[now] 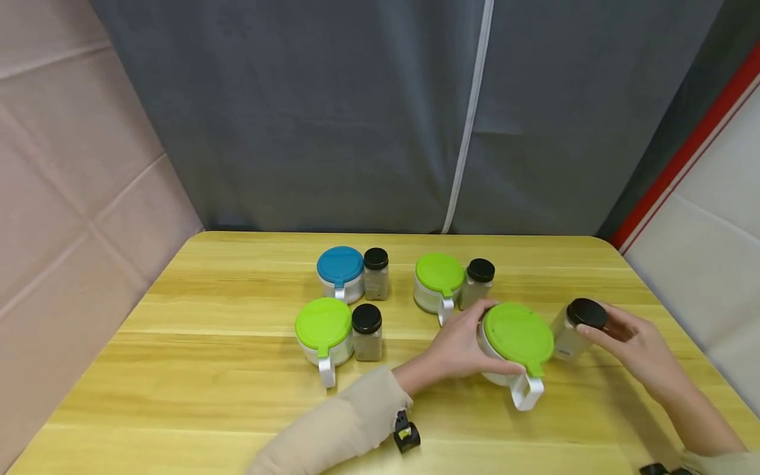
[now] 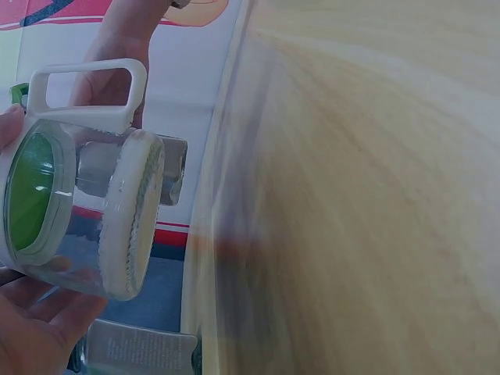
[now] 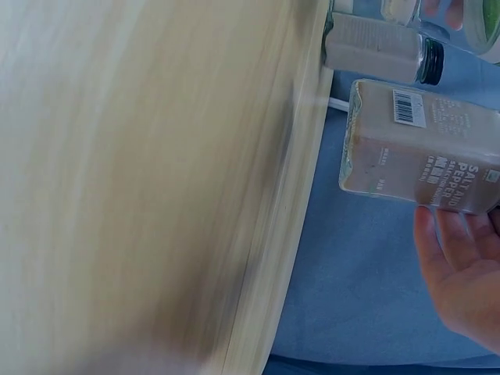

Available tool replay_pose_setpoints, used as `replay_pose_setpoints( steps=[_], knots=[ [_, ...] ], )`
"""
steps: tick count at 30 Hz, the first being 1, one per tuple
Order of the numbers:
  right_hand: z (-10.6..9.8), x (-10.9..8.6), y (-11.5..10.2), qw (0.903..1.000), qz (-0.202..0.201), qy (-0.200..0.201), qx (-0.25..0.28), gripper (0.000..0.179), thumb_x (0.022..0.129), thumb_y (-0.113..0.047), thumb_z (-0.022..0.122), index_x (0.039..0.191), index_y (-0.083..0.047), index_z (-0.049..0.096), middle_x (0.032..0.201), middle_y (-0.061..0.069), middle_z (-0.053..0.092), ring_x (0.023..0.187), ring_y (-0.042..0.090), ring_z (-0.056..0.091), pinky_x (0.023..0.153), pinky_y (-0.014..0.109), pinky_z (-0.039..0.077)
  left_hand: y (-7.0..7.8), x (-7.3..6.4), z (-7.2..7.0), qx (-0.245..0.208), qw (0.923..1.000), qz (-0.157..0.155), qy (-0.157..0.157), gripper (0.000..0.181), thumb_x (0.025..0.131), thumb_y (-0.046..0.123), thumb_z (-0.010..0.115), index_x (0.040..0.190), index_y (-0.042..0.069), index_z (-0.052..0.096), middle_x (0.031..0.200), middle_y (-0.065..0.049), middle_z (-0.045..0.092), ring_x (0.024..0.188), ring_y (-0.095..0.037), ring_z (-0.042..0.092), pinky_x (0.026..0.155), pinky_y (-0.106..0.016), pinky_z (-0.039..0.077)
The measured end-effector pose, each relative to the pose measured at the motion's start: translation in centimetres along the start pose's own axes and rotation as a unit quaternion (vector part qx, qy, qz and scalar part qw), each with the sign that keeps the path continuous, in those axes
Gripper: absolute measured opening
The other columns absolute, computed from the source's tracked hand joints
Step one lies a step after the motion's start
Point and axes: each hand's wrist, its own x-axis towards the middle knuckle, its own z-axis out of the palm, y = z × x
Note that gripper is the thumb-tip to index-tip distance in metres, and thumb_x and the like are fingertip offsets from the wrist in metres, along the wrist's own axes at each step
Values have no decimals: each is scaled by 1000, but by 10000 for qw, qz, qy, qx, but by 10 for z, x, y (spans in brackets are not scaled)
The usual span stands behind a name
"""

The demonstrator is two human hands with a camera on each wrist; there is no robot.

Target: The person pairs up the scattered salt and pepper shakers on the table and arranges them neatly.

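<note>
My left hand grips a clear jar with a green lid and a white handle, thumb and fingers on either side. In the left wrist view, the white base of this jar is held above the wooden table. My right hand holds a square seasoning bottle with a black cap, gripping it near the cap. Its printed label, reading "salt and pepper", faces the right wrist view, where the bottle is raised off the table. The held jar and bottle are side by side.
Left on the wooden table stand a blue-lidded jar and a green-lidded jar, each beside a black-capped bottle. Another green-lidded jar and bottle stand behind my left hand. A grey curtain hangs behind.
</note>
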Motion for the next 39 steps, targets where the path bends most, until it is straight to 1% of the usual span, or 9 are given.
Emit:
replay_pose_setpoints(
  steps=[3,6,11,15,19,23,29,35,39],
  knots=[
    [1,-2,-3,10000,-45,0,-32,49,86,-21,58,129,-2,43,103,-23,49,90,-12,47,65,12,44,1,-4,-4,-51,10000,56,-26,85,57,43,80,127,17,40,111,9,51,96,-1,47,80,-19,39],
    [3,-4,-5,9999,-157,25,-32,47,86,-19,59,128,-1,44,100,-21,53,89,-10,49,64,14,45,1,-9,-9,-129,9999,40,-82,87,56,42,81,127,15,39,112,8,51,97,-2,48,80,-18,39],
    [6,-8,-8,9993,-339,-23,132,45,86,-15,58,127,-2,45,101,-20,54,88,-6,52,65,16,46,-2,-17,-16,-209,9997,36,-155,86,56,39,82,127,18,38,114,7,50,99,-3,48,81,-18,39],
    [9,-9,-9,9988,-414,-101,228,45,86,-13,58,128,-2,44,102,-19,54,89,-4,53,66,16,46,-7,-21,-21,-333,9993,56,-160,86,56,38,82,127,18,38,114,7,50,99,-3,48,81,-19,40],
    [12,-9,-12,9985,-431,-166,283,45,86,-12,58,128,-1,44,104,-19,54,90,-4,53,67,16,47,-12,-25,-26,-496,9986,62,-196,87,57,37,82,128,14,37,114,7,50,100,-3,48,82,-19,40],
    [14,-8,-14,9985,-396,-223,314,48,86,-12,58,129,1,41,104,-21,52,90,-5,52,66,17,47,-16,-29,-29,-619,9977,38,-280,86,58,35,81,129,14,36,115,6,50,101,-3,48,84,-20,39],
    [19,-7,-17,9972,-374,-405,500,48,87,-9,57,130,1,40,106,-19,53,91,-3,52,67,18,47,-20,-35,-32,-591,9975,91,-366,85,59,35,82,128,17,36,117,6,49,103,-3,46,86,-20,38],
    [27,-7,-20,9943,-708,-502,622,44,85,-3,57,127,0,44,104,-13,57,91,1,54,68,18,46,-24,-41,-36,-536,9977,214,-360,86,59,35,81,129,20,34,118,7,49,103,-4,47,86,-20,38],
    [31,-7,-24,9934,-798,-551,620,44,85,-3,57,127,3,43,107,-15,56,91,2,54,68,18,47,-27,-44,-39,-502,9977,291,-345,88,59,33,82,131,20,33,119,6,48,105,-5,46,87,-21,38]
  ],
)
